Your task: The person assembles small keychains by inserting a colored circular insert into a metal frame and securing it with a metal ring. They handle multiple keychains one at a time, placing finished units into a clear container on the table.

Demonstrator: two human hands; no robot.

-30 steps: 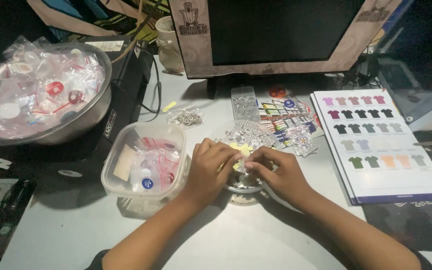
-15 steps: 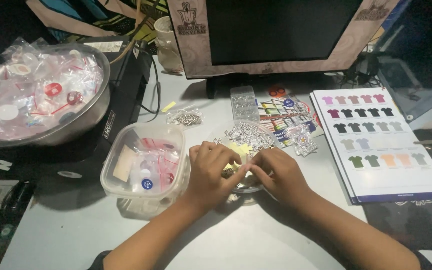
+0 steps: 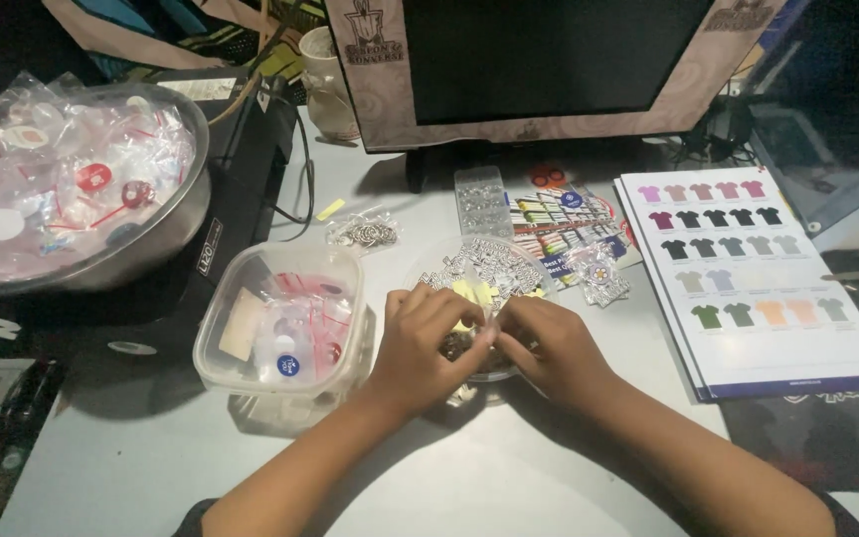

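I see my left hand (image 3: 428,343) and right hand (image 3: 549,348) meeting fingertip to fingertip over a small clear round dish of metal bits (image 3: 469,350) at the middle of the pale grey table (image 3: 151,457); fingers curl nearly closed, but I cannot tell what they pinch. A clear square plastic tub (image 3: 280,328) sits just left, a shirt colour chart (image 3: 748,268) toward the right edge.
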